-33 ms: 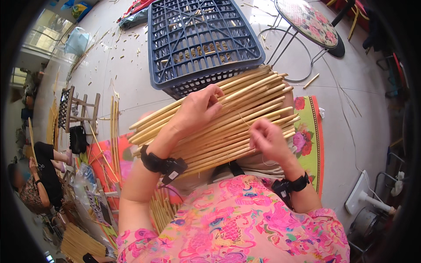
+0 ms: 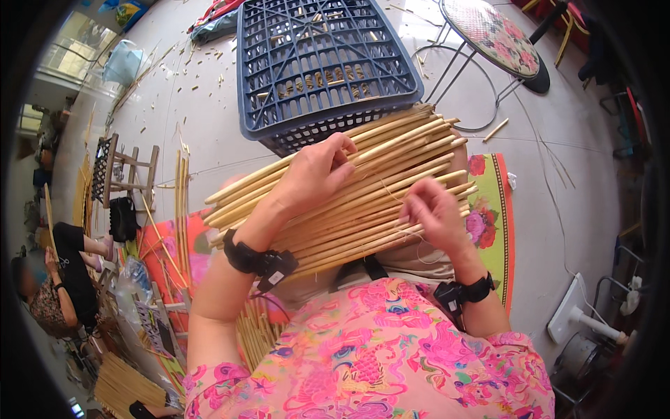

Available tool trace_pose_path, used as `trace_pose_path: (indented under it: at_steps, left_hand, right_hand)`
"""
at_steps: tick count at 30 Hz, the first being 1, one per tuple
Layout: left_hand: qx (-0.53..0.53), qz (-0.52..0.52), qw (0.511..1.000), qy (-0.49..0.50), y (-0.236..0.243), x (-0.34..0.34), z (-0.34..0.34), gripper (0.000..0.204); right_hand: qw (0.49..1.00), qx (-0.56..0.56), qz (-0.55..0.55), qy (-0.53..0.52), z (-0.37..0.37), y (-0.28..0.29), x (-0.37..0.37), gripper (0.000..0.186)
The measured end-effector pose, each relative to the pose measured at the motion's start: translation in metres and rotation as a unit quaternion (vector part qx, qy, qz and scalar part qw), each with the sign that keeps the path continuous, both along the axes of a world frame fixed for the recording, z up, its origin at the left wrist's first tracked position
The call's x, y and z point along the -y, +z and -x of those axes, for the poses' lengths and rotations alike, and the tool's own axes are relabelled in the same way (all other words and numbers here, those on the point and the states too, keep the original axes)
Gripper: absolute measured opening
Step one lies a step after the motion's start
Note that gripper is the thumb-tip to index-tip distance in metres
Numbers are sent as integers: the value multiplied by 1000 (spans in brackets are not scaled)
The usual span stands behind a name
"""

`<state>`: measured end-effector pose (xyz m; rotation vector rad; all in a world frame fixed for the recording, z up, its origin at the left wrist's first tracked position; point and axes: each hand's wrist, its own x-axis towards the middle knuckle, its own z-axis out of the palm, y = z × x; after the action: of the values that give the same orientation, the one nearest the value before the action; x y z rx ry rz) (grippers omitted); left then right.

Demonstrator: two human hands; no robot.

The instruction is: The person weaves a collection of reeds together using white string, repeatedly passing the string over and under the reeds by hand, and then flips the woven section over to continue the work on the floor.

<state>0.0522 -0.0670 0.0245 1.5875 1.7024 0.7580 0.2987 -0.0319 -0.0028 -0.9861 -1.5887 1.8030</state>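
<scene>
A mat of pale reed-like sticks (image 2: 328, 227), laid side by side, rests across my lap. My left hand (image 2: 322, 167) lies over its upper part, fingers curled and closed against the sticks; what the fingertips grip is hidden. Above the mat's right end my right hand (image 2: 434, 213) is closed in a pinch on a thin thread (image 2: 384, 187). This thread stretches from the sticks towards those fingers, and a loose loop shows beneath the hand. Each wrist wears a black band with a small box.
Beyond the sticks stands an upturned blue plastic crate (image 2: 328, 119) with short stick pieces on it. A flowered stool (image 2: 492, 35) is at far right. A floral mat (image 2: 499, 230) lies underneath me. Another person (image 2: 59, 286) sits at left, near a small wooden frame (image 2: 125, 171).
My right hand has moved slightly up and to the right, drawing away from the sticks with the thread. My left hand stays in place.
</scene>
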Motion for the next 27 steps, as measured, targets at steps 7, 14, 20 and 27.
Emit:
trace_pose_path:
  at_steps: [7, 14, 20, 27]
  left_hand:
    - [173, 22, 984, 32, -2, 1, 6, 22]
    - [193, 42, 980, 19, 9, -3, 8, 25]
    - [65, 25, 996, -55, 31, -4, 8, 22]
    - [-43, -119, 987, -95, 24, 10, 4, 11]
  right_hand:
    - [836, 89, -538, -66, 35, 12, -53, 11]
    - [767, 161, -610, -114, 44, 12, -65, 8]
    - [746, 157, -645, -64, 39, 17, -73, 10]
    - [748, 196, -630, -70, 42, 26, -67, 10]
